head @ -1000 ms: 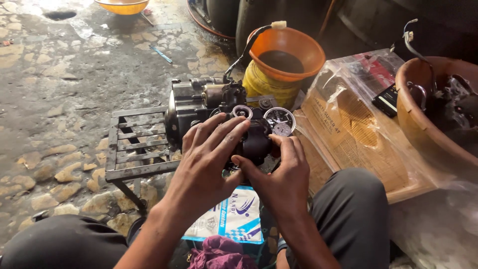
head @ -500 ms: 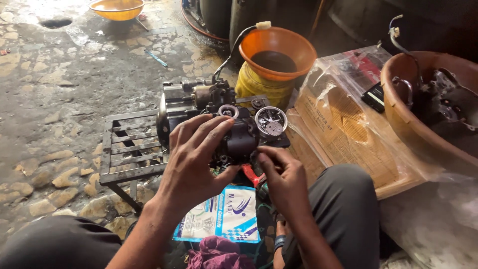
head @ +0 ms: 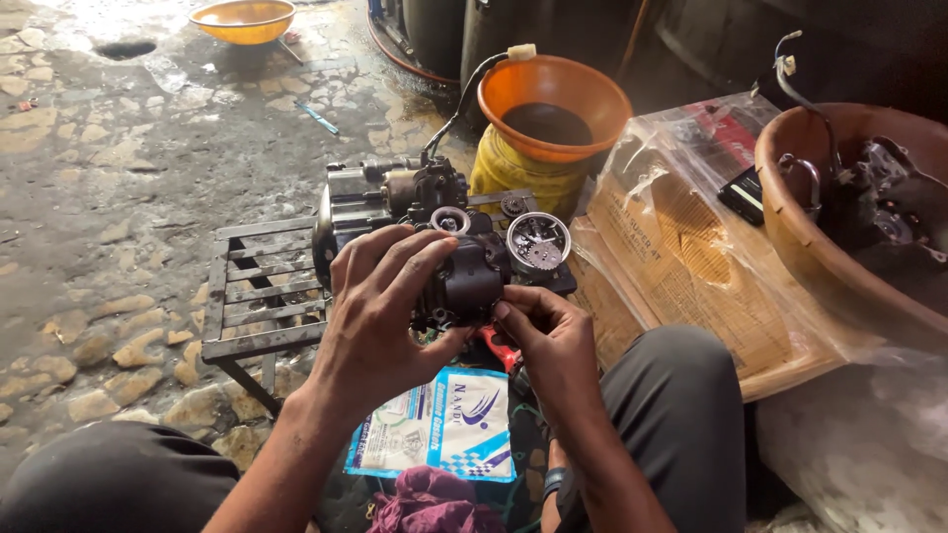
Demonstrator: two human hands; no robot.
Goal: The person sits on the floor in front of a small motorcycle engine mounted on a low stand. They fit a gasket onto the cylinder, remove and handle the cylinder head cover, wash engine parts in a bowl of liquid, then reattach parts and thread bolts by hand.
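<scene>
Mostly we see our left hand [head: 380, 311] spread over the dark engine block [head: 464, 281], fingers clasping its near side and hiding much of it. Our right hand [head: 553, 341] pinches at its lower edge; what the fingertips grip we cannot tell. The block rests on a metal rack [head: 257, 296], its far end in shadow. An orange funnel [head: 553, 104] stands behind, and a blue-and-white packet [head: 444, 424] lies partly covered below.
</scene>
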